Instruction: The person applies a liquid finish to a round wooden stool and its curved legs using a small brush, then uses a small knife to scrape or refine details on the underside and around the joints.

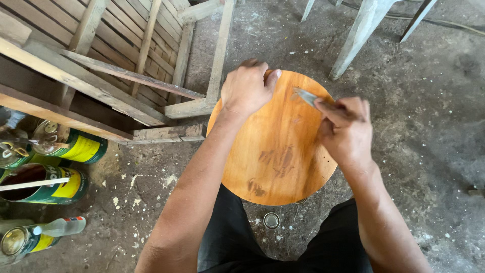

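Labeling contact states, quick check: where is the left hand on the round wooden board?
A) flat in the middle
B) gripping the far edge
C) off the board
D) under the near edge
B: the left hand curls over the far rim of the round wooden board, while the right hand holds a small metal blade to the board's surface.
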